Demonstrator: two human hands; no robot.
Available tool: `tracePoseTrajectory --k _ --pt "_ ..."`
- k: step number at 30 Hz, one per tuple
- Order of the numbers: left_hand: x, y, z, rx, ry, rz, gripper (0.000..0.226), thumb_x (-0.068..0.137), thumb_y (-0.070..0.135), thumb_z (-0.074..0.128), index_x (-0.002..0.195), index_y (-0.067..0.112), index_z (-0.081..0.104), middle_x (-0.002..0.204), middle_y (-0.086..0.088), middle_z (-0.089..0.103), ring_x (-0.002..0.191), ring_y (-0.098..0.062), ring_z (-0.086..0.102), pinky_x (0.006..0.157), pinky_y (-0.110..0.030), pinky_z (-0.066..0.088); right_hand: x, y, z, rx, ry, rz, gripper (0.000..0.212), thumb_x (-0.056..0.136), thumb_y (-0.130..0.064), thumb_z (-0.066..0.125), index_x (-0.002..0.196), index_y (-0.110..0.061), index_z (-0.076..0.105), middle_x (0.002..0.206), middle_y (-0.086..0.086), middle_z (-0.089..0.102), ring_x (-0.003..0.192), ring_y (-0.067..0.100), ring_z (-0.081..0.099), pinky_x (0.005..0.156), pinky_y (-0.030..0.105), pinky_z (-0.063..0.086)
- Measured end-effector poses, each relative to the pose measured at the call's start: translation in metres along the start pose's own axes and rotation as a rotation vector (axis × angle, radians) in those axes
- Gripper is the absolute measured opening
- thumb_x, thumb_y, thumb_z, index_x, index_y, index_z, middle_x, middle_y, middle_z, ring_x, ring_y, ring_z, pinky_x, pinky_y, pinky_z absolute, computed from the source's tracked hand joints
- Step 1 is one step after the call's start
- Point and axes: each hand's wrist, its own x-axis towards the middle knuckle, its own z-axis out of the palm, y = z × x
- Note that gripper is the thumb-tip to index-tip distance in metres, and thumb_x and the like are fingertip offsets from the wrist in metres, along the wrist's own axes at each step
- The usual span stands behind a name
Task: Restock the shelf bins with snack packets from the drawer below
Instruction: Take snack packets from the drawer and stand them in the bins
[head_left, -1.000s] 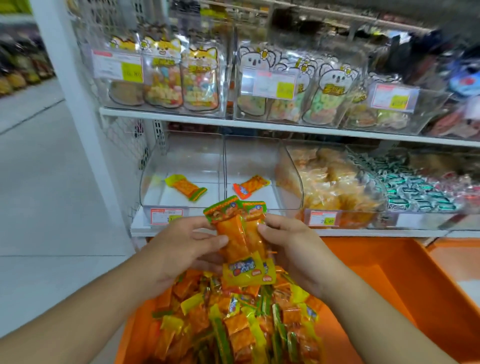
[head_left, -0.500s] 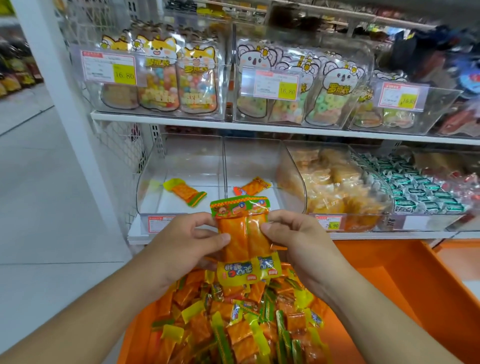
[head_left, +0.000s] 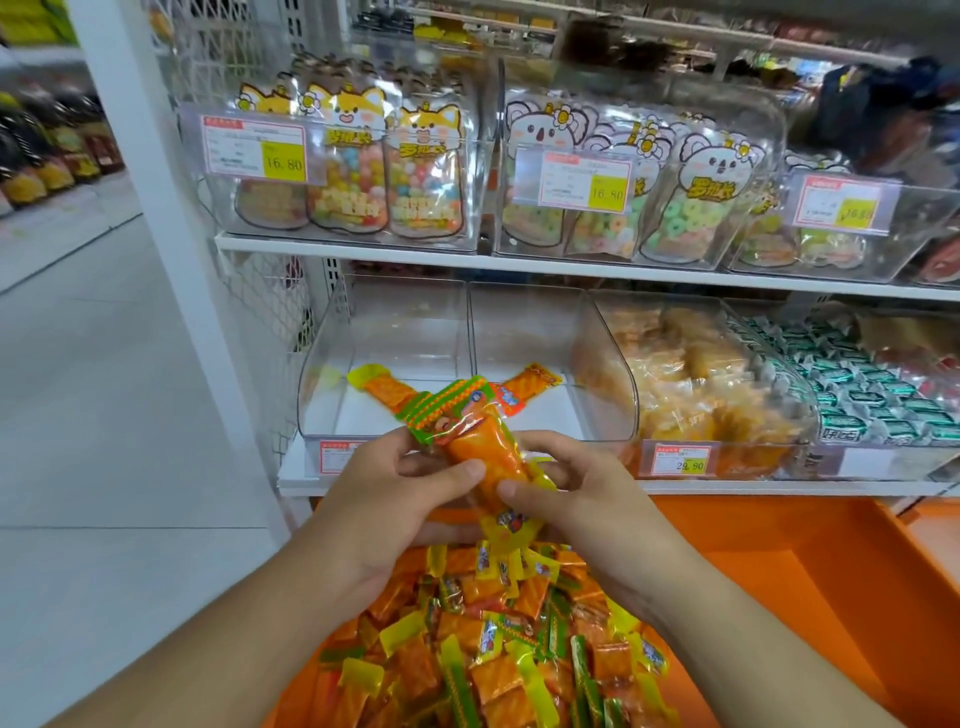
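Both forearms are bare with no sleeves showing, and the left hand (head_left: 402, 491) and right hand (head_left: 576, 493) are ungloved.

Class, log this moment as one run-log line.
both hands hold packet bundle | over drawer | left bin nearly empty

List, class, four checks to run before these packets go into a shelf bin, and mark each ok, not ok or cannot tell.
1. Held packets secure: left hand and right hand both grip the bunch. Ok.
2. Room in left clear bin: one packet inside. Ok.
3. Room in middle clear bin: one packet inside. Ok.
4. Which bin these packets belong in: price label partly hidden. Cannot tell.
5. Supply in orange drawer: many packets left. Ok.
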Motion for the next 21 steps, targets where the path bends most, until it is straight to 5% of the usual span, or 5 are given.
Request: tracePoseTrajectory --k 4,10,13,16,21 --pt "0.001 0.01 -0.009 0.041 -0.067 -0.015 0.037 0.085 0.005 0.078 0.12 0.009 0.069 0.108 -0.018 0.078 0.1 -0.034 0.076 0.085 -0.046 0.062 0.002 -0.011 -0.006 -0.008 0.109 -0.056 0.028 0.085 -0.014 0.084 0.11 -0.018 0.072 0.094 0.015 0.078 0.08 0.035 0.075 0.071 0.042 0.062" --pt "0.008 0.03 -0.035 0.422 -0.157 0.027 0.044 0.071 0.038 0.093 0.112 0.036 0.077 0.097 -0.008 0.08 0.094 -0.028 0.077 0.095 -0.051 0.058 -0.003 -0.026 -0.021 -0.238 -0.078 -0.113 0.025 0.085 -0.01 0.084 0.107 -0.019 0.076 0.098 0.01 0.077 0.081 0.025 0.074 0.072 0.036 0.059" --pt "0.005 0.026 -0.031 0.526 -0.26 -0.011 0.028 0.08 0.029 0.086 0.107 0.034 0.08 0.103 -0.003 0.08 0.099 -0.021 0.077 0.099 -0.048 0.058 -0.004 -0.026 -0.018 -0.193 -0.116 -0.08 0.025 0.087 -0.008 0.082 0.11 -0.014 0.076 0.1 0.012 0.079 0.089 0.033 0.077 0.078 0.041 0.063" --pt "0.005 0.02 -0.029 0.573 -0.311 -0.026 0.033 0.078 0.026 0.09 0.107 0.033 0.076 0.101 -0.005 0.08 0.099 -0.023 0.076 0.103 -0.049 0.054 0.001 -0.019 -0.013 -0.15 -0.024 -0.103 0.021 0.088 -0.009 0.08 0.108 -0.008 0.072 0.086 0.011 0.077 0.065 0.022 0.069 0.059 0.027 0.054" --pt "0.003 0.01 -0.021 0.524 -0.182 0.008 0.036 0.082 0.018 0.087 0.113 0.025 0.07 0.096 -0.003 0.081 0.092 -0.023 0.078 0.1 -0.052 0.055 0.005 0.0 0.0 -0.019 0.076 -0.123 0.024 0.093 -0.029 0.077 0.107 -0.01 0.073 0.092 0.029 0.071 0.072 0.027 0.063 0.065 0.036 0.054"
